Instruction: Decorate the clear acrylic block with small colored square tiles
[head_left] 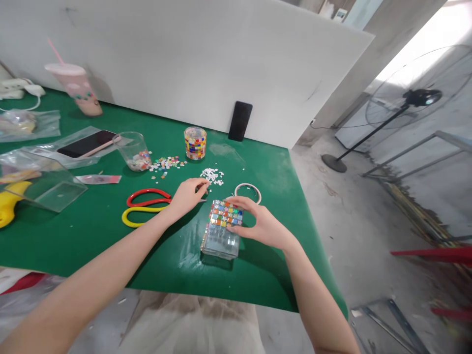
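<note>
My right hand (pixel 263 225) grips a clear plastic box (pixel 221 241) near the middle of the table, thumb and fingers on its side. Rows of small coloured mosaic tiles (pixel 225 215) cover the box's upper part; the lower part is bare and see-through. To the left, my left hand (pixel 189 196) has thumb and fingertips pinched together at the near edge of a pile of small white tiles (pixel 213 175). Whatever those fingertips hold is too small to make out. Scissors (pixel 149 196) with one red and one yellow handle lie beneath and beside my left wrist.
Behind the right hand lies a roll of white tape (pixel 260 194). Farther back stand a mosaic-covered cup (pixel 195 147), a clear cup with tiles (pixel 137 157) and a propped phone (pixel 240 121). Left are another phone (pixel 86 144), a clear bent sheet (pixel 55 187) and a pink tumbler (pixel 79 88).
</note>
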Demonstrator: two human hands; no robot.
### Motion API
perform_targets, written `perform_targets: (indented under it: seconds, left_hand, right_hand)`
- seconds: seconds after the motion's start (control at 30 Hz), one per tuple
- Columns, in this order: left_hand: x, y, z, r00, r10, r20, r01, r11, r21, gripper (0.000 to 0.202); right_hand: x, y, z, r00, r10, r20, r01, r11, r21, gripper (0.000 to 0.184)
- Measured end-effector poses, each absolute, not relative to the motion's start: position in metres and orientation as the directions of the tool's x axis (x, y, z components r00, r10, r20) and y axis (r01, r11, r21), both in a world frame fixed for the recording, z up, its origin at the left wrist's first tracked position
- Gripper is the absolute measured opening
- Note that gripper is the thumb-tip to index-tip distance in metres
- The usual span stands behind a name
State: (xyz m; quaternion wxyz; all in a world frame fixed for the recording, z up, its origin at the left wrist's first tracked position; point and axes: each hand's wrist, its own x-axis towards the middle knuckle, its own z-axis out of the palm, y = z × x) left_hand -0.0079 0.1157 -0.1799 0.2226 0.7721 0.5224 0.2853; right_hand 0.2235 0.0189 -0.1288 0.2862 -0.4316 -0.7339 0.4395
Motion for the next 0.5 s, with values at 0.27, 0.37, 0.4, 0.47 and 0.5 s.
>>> perform_targets:
  seconds: [0.27,0.37,0.4,0.47,0.5]
  left_hand:
    - [-0.013,0.129,-0.18,0.172,0.944,0.282,0.672,-0.322,0.667,0.023]
    - [-0.011,0.126,-0.176,0.147,0.933,0.328,0.651,-0.341,0.678,0.03]
    - [-0.011,0.123,-0.175,0.153,0.93,0.334,0.64,-0.351,0.683,0.033]
    - [-0.009,0.115,-0.171,0.169,0.929,0.33,0.621,-0.361,0.696,0.034]
    - [-0.009,0.111,-0.169,0.174,0.93,0.325,0.612,-0.36,0.704,0.034]
  right_hand:
    - [0.226,0.018,-0.14,-0.484,0.875,-0.019,0.288,0.138,-0.948,0.092]
    - [0.22,0.017,-0.147,-0.416,0.909,-0.029,0.226,0.073,-0.971,0.087]
    - [0.218,0.017,-0.15,-0.382,0.924,-0.027,0.213,0.06,-0.975,0.08]
    - [0.213,0.016,-0.154,-0.339,0.941,-0.015,0.193,0.054,-0.98,0.066]
    - [0.211,0.016,-0.156,-0.334,0.942,-0.008,0.184,0.057,-0.981,0.063]
